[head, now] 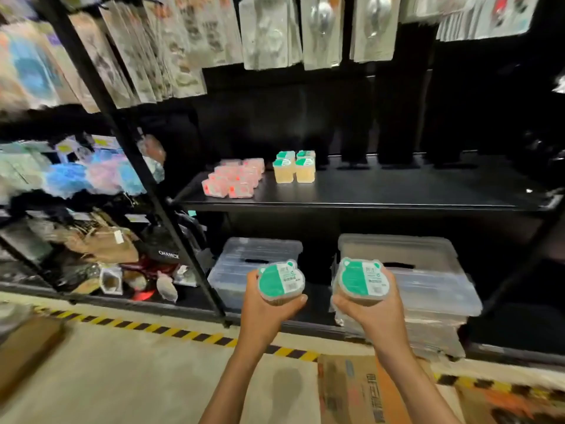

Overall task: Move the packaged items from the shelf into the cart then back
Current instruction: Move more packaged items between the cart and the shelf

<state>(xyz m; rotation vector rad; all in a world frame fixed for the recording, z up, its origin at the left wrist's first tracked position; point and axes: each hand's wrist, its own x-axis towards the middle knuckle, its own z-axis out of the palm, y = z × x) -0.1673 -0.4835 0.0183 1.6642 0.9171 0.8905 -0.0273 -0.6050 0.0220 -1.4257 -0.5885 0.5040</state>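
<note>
My left hand (263,310) grips a clear tub with a green and white bear-shaped lid (280,281). A matching green-lidded tub (360,280) sits in the grip of my right hand (371,315). Both are held in front of the lower shelf, below the black shelf board (397,194). On that board stand several more green-lidded tubs (295,166) and, left of them, a cluster of pink packaged items (234,179). No cart is in view.
Two clear plastic storage bins (244,255) (428,270) sit under the shelf. Hanging packets (269,32) line the top. A slanted black upright (159,191) separates a cluttered left rack. Cardboard boxes (360,390) lie on the floor near the striped tape (183,332).
</note>
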